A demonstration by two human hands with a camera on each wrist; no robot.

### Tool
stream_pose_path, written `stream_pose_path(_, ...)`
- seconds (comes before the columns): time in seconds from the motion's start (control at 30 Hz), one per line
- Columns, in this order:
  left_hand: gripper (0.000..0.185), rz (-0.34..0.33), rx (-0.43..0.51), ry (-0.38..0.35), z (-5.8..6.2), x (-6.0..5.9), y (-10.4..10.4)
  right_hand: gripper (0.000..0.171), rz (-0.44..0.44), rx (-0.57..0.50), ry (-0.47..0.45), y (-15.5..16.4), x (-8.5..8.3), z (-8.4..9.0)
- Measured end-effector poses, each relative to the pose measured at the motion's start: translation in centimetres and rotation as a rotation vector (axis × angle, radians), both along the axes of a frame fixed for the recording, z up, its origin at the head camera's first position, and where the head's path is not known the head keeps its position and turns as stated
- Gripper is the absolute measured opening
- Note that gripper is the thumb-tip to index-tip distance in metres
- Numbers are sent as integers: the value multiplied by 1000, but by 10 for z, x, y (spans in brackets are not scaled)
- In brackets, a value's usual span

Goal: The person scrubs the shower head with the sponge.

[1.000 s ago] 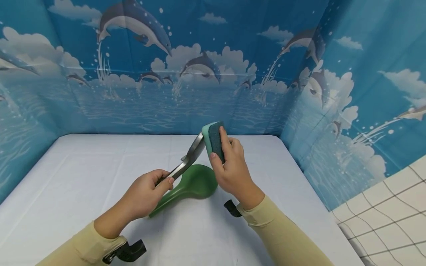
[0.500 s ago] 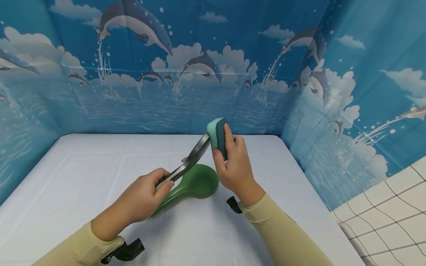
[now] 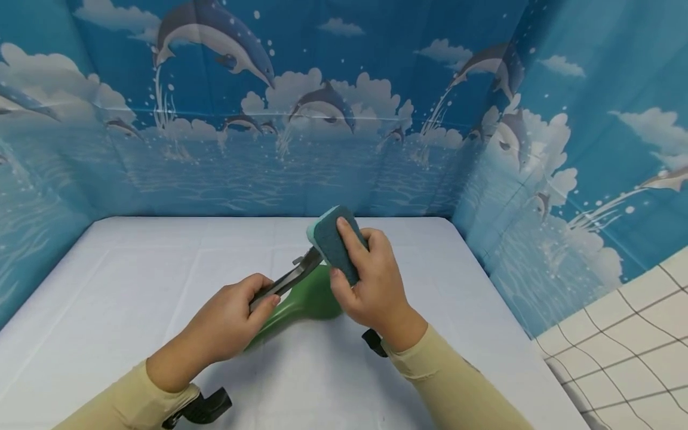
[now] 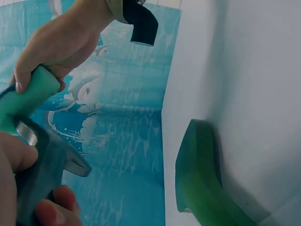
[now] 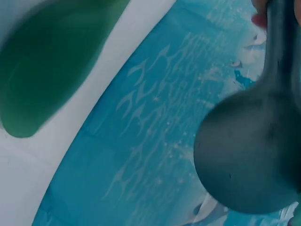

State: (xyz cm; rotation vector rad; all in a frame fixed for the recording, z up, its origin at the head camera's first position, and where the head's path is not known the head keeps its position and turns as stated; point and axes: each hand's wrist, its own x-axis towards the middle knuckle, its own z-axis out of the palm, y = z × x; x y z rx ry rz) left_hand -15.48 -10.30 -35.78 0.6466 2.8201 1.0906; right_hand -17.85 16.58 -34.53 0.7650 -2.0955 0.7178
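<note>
My left hand grips the handle of a metal spoon and holds it up, slanting away to the right above the table. My right hand grips a teal sponge with a dark scouring face and presses it over the spoon's bowl, which the sponge hides in the head view. In the left wrist view the sponge sits against the metal spoon. The right wrist view shows the round spoon bowl from close up. A green plastic spoon lies on the table under both hands.
A white table is walled at the back and sides by a blue dolphin-print backdrop. White tiled floor shows at the lower right. Black wrist-camera mounts sit on both sleeves.
The sponge has slid down and left along the metal spoon, from its raised tip toward the handle, and now covers the bowl. The left hand has barely moved.
</note>
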Motion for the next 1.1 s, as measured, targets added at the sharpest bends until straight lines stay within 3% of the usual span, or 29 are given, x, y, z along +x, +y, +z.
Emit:
stream_pose_path(0.07, 29, 2, -8, 10, -1, 0, -1, 65, -29, -37, -105, 5, -5, 5)
stream_pose_path(0.23, 26, 13, -60, 39, -3, -2, -5, 62, -124, -106, -501, 17, -17, 13)
stream_pose_path(0.3, 27, 20, -84, 51, -4, -2, -6, 62, -142, -105, -567, 19, -17, 12)
stream_pose_path(0.37, 27, 32, -94, 59, -4, -2, -7, 63, -134, -95, -532, 18, -14, 10)
stream_pose_path(0.5, 28, 64, -93, 65, -4, -3, -9, 66, -105, -43, -329, 12, -3, 4)
stream_pose_path(0.57, 27, 82, -88, 66, -4, -4, -10, 66, -114, -10, -271, 12, 0, 2)
stream_pose_path(0.8, 33, 92, -67, 18, -5, -2, -7, 65, -229, -38, -449, 25, -6, -4)
stream_pose_path(0.97, 37, 100, -11, -77, -2, -3, -6, 66, -223, -14, -382, 25, -2, -8)
stream_pose_path(1.1, 39, 130, -1, -96, 0, -5, -4, 65, -263, -12, -391, 24, -4, -7)
